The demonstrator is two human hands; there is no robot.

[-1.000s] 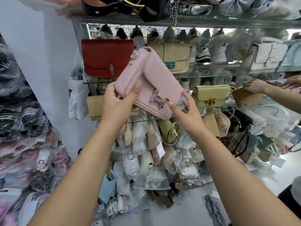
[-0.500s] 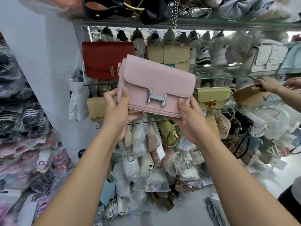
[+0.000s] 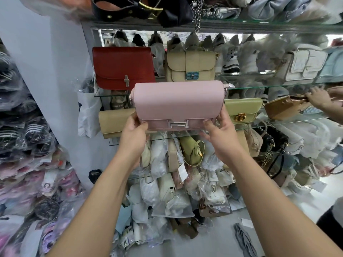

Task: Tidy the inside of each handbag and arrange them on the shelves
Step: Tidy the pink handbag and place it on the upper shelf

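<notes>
pink handbag [image 3: 178,103], level, between both hands' fingers [image 3: 208,123]

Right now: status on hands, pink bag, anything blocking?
Left hand, right hand grip lower corners of pink bag. Bag upright, clasp shut, fronting gap between tan bag and green bag. Nothing seen blocking; another person's hands hold brown bag.

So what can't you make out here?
Head view:
- Inside of pink handbag: closed flap covers it.
- Tan clutch, right end: behind pink handbag and left hand.
- Black bag on top shelf: cut off by top edge.
- Other person holding brown bag: cut off by right edge.
</notes>
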